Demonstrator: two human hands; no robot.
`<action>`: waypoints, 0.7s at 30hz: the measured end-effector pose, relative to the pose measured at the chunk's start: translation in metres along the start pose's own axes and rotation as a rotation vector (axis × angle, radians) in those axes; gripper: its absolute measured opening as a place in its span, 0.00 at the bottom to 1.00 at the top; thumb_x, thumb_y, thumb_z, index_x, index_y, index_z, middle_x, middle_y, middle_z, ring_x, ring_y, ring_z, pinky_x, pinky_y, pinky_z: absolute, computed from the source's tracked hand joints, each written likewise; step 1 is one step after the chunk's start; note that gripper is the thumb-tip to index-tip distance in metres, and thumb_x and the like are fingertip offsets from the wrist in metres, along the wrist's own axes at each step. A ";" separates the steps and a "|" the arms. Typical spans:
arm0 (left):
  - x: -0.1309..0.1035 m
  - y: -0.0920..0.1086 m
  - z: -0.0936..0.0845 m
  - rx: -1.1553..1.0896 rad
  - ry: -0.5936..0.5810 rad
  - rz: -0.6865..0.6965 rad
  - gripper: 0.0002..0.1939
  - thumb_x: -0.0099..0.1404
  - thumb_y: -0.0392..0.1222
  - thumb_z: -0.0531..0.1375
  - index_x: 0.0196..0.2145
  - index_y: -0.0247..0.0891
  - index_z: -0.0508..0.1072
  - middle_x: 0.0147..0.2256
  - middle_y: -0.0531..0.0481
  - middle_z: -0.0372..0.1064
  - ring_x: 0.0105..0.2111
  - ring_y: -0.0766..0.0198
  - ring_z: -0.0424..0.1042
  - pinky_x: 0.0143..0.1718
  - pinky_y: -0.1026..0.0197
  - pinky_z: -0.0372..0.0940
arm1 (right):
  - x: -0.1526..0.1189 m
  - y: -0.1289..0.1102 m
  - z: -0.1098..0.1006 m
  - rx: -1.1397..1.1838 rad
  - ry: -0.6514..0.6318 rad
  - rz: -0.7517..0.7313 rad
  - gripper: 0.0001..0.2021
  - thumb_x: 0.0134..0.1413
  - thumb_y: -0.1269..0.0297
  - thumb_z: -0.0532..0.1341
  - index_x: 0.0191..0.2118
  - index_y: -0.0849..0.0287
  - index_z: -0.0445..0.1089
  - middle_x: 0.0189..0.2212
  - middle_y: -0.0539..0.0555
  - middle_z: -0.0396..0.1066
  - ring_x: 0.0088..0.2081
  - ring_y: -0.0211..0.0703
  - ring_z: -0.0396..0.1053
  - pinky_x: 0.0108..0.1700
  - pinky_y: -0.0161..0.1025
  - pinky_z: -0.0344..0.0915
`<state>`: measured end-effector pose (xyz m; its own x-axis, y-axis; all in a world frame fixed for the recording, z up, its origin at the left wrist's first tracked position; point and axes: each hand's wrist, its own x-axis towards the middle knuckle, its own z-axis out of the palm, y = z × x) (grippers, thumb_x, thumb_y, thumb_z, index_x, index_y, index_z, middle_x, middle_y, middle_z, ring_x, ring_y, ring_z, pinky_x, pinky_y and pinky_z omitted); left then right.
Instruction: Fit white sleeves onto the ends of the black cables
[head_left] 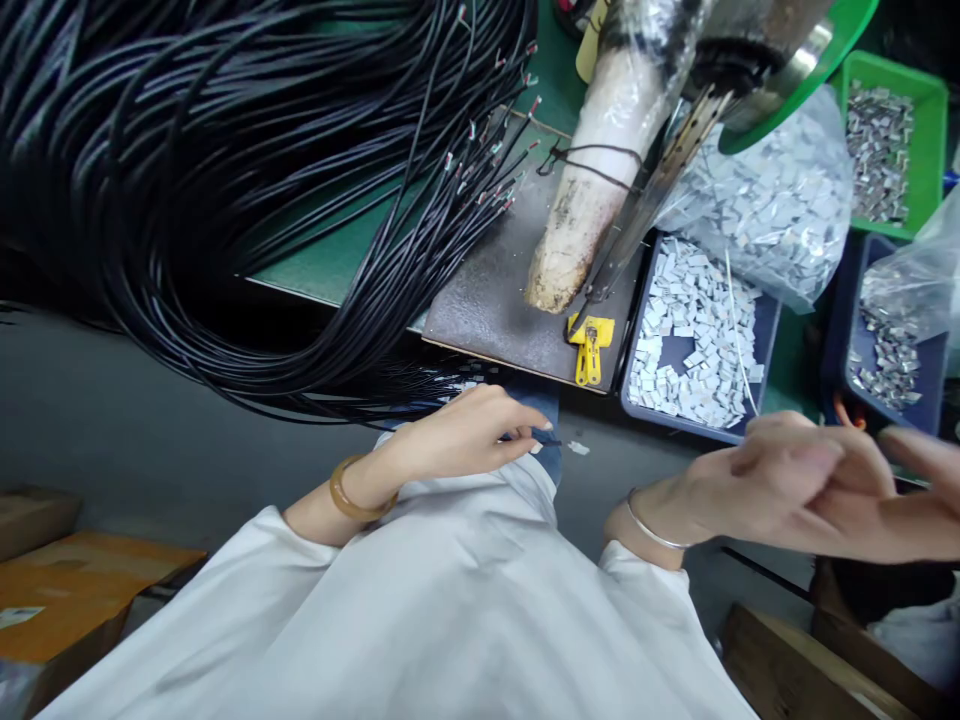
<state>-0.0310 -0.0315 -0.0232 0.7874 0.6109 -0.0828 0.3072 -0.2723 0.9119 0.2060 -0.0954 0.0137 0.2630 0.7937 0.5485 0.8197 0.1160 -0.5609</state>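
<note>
My left hand (pixel 480 432) is closed in a pinch below the board's front edge, with a short dark cable end (pixel 551 443) sticking out past the fingertips. Over at the right, my right hand (pixel 817 485) is smeared by motion in front of the blue trays; its fingers look partly curled, and what they hold, if anything, is not clear. A large bundle of black cables (pixel 300 210) lies at the upper left, their stripped ends showing coloured wires. A yellow clamp-like part (pixel 591 350) sits at the board's front edge, under a metal rod (pixel 637 230).
A blue tray (pixel 772 345) holds many small pale pieces. Behind it are a clear bag (pixel 772 200) of similar pieces and a green bin (pixel 934 140) of metal parts. Another blue tray (pixel 930 390) stands right. A wrapped bar (pixel 592 190) overhangs the board (pixel 495 300). Cardboard boxes (pixel 97 580) sit low left.
</note>
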 end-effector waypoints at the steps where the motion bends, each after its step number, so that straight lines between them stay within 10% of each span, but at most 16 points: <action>1: -0.003 -0.003 -0.001 -0.011 0.031 -0.006 0.07 0.65 0.35 0.63 0.39 0.38 0.81 0.31 0.50 0.80 0.30 0.66 0.76 0.33 0.66 0.64 | 0.004 0.001 0.002 -0.002 0.112 -0.014 0.15 0.64 0.61 0.57 0.54 0.41 0.61 0.44 0.48 0.67 0.21 0.30 0.66 0.22 0.38 0.65; 3: -0.006 -0.008 -0.007 -0.049 0.216 0.009 0.08 0.67 0.37 0.62 0.40 0.36 0.81 0.35 0.47 0.81 0.32 0.65 0.77 0.34 0.65 0.67 | 0.013 0.006 0.010 0.009 0.213 -0.005 0.09 0.62 0.63 0.59 0.48 0.50 0.67 0.39 0.49 0.70 0.23 0.32 0.72 0.23 0.36 0.64; 8: 0.007 -0.028 -0.046 0.380 0.962 0.020 0.06 0.68 0.39 0.62 0.41 0.38 0.78 0.41 0.46 0.77 0.41 0.59 0.74 0.44 0.55 0.70 | 0.036 0.045 0.022 -0.242 -0.110 0.060 0.05 0.52 0.68 0.64 0.29 0.57 0.68 0.26 0.48 0.72 0.30 0.38 0.72 0.33 0.36 0.68; 16: -0.002 -0.032 -0.058 0.625 0.816 0.009 0.11 0.69 0.35 0.59 0.45 0.37 0.79 0.37 0.46 0.75 0.34 0.61 0.74 0.37 0.58 0.66 | 0.067 0.063 0.017 -0.450 -0.477 0.045 0.06 0.48 0.68 0.61 0.25 0.56 0.63 0.28 0.49 0.70 0.26 0.37 0.64 0.35 0.39 0.60; 21: -0.024 -0.033 -0.050 0.302 1.012 0.046 0.08 0.66 0.35 0.63 0.42 0.39 0.81 0.30 0.52 0.74 0.25 0.69 0.67 0.30 0.62 0.63 | 0.078 0.061 0.009 -0.479 -0.594 0.074 0.08 0.44 0.70 0.64 0.23 0.55 0.63 0.25 0.47 0.69 0.26 0.37 0.64 0.34 0.38 0.56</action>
<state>-0.0867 -0.0001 -0.0311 0.0314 0.8924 0.4501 0.5184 -0.3996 0.7560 0.2716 -0.0208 0.0167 0.1189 0.9927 0.0184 0.9773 -0.1138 -0.1785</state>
